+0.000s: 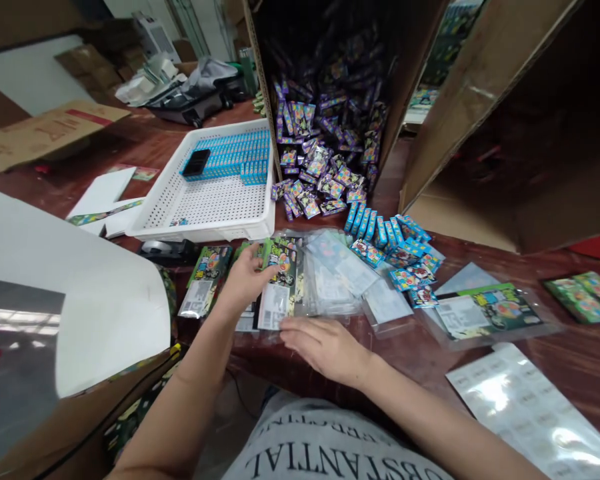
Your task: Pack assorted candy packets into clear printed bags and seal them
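Observation:
My left hand (pixel 247 279) is at the left edge of a printed green-and-black card (pixel 280 283), thumb over its face and fingers curled at its side. Fingers stretched out, my right hand (pixel 325 345) touches the card's lower edge; its thumb is hidden. Clear plastic bags (pixel 335 280) lie piled right beside the card. To the left, a shiny stack of similar printed packets (pixel 206 281) lies on the table, partly behind my left forearm. Another printed card in a clear bag (pixel 490 312) rests farther right.
A white perforated basket (pixel 205 212) holds rows of small blue boxes (pixel 235 152). Purple packets (pixel 325 170) spill from a cardboard box (pixel 265 87). Loose blue boxes (pixel 393 233) lie right of centre. A tape dispenser (pixel 167 250) sits before the basket; a silvery sheet (pixel 530 407) lies front right.

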Demonstrator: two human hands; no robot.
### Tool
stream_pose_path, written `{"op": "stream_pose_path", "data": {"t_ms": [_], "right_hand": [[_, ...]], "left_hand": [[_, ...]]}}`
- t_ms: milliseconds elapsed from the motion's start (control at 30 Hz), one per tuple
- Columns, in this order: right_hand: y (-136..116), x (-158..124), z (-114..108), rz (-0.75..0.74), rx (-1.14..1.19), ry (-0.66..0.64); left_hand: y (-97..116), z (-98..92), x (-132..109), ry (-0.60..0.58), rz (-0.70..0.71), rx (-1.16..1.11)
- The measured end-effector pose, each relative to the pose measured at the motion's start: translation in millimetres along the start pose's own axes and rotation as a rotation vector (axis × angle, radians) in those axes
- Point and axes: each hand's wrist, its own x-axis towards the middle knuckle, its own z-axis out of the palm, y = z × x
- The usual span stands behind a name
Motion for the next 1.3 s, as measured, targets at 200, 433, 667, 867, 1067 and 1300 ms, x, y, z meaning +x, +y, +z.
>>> {"op": "stream_pose_path", "data": {"t_ms": [200, 433, 667, 867, 1067, 1300], "right_hand": [[6.1, 17.3, -50.6, 0.268, -0.040, 0.163], [5.2, -11.9, -113.4, 0.495, -0.062, 0.131], [-0.4, -61.4, -138.1, 0.659, -0.270, 0.196], [-5.0, -74.3, -178.5, 0.619, 0.123, -0.180], [4.1, -83.1, -181.1, 0.634, 0.170, 0.075], [-0.9, -90.6, -81.9, 1.178, 0.129, 0.481]], "left_hand": [[32.4, 9.1, -49.4, -0.382, 0.248, -0.044], [69.2, 62.2, -58.1, -0.545, 0.487, 0.038], [86.9, 103.8, -63.8, -0.667, 0.491, 0.092], [73.5, 119.7, -69.6, -0.939, 0.288, -0.085], [59.8, 128.5, -63.4, -0.962, -0.037, -0.217], [49.5, 155.2, -77.7, -0.632, 0.037, -0.331]]}}
